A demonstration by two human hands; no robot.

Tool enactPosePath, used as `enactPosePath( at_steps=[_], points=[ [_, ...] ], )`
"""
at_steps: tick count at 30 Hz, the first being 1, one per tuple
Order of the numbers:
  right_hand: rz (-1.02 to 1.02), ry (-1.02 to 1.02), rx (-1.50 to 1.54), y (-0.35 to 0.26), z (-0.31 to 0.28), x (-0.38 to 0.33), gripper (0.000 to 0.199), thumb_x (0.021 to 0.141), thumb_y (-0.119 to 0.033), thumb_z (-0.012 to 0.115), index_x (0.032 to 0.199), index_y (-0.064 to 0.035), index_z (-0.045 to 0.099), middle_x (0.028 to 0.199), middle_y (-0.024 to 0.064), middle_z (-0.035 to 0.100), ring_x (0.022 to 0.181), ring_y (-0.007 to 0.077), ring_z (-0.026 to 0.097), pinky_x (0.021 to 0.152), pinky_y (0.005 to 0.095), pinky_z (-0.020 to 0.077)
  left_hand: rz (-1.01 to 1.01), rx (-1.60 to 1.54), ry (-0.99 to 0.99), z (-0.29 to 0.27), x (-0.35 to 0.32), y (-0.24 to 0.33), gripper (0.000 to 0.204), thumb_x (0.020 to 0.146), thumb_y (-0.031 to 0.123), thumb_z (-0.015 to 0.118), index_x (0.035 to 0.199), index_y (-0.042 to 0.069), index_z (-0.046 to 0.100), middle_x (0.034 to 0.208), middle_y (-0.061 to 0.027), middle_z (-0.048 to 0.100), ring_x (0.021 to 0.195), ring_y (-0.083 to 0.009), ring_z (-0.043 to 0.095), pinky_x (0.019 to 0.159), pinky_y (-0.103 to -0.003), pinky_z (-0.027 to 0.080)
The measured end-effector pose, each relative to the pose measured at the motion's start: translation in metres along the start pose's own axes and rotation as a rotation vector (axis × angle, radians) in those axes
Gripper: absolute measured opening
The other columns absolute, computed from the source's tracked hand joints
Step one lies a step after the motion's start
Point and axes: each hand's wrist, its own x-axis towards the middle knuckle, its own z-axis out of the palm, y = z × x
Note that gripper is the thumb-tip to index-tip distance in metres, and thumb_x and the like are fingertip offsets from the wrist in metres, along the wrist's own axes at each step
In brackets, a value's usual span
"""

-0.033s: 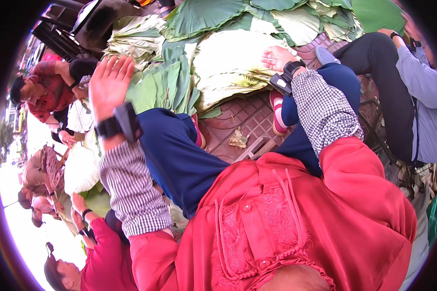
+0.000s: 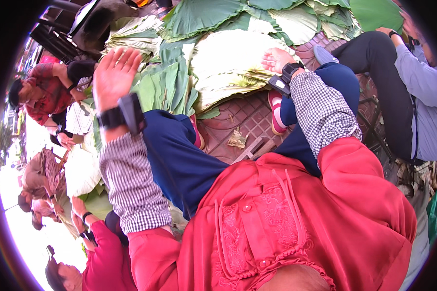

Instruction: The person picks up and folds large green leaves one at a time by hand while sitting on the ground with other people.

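Observation:
My left hand (image 2: 115,72) is raised in the air with its palm showing and fingers stretched out, holding nothing. Behind it lies a fanned bundle of pale leaves (image 2: 135,35). My right hand (image 2: 276,60) is open, palm turned up, at the right edge of a thick stack of large pale leaves (image 2: 230,60); whether it touches the stack I cannot tell. Between my hands, folded green leaves (image 2: 165,85) lie against the stack's left side. More big dark green leaves (image 2: 204,17) spread out beyond. Each wrist wears a black strapped device.
Red paving (image 2: 230,123) shows between my feet, with a dry leaf scrap (image 2: 237,138) on it. A person in dark trousers (image 2: 381,72) sits close on my right. Several people sit along the left, one holding a pale leaf bundle (image 2: 82,169). Dark metal framing (image 2: 58,39) stands far left.
My left hand has shifted slightly up and to the right. My right hand and the leaf stack stay practically where they were.

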Motion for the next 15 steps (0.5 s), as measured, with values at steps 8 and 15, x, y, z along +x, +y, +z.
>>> enactPosePath(
  at_steps=[8,15],
  points=[
    [0.175,0.1,0.295,0.063,-0.025,0.027,0.035,0.087,-0.02,0.049,0.111,0.0047,0.044,0.105,0.0187,0.051,0.089,0.0292,0.056,0.07,0.0419,0.0507,-0.231,0.354,0.125,0.018,0.076,-0.118,0.03,0.084,0.016,0.06,0.104,-0.005,0.053,0.102,-0.0216,0.058,0.095,-0.0342,0.059,0.082,-0.044,0.051],
    [0.177,0.266,0.495,0.086,-0.026,0.054,0.041,0.089,-0.02,0.051,0.118,0.0067,0.038,0.11,0.0184,0.049,0.093,0.0258,0.055,0.073,0.0366,0.05,-0.12,0.422,-0.022,0.039,0.075,-0.116,0.029,0.085,0.017,0.059,0.105,-0.004,0.055,0.101,-0.0176,0.061,0.092,-0.0287,0.062,0.079,-0.038,0.052]
  ],
)
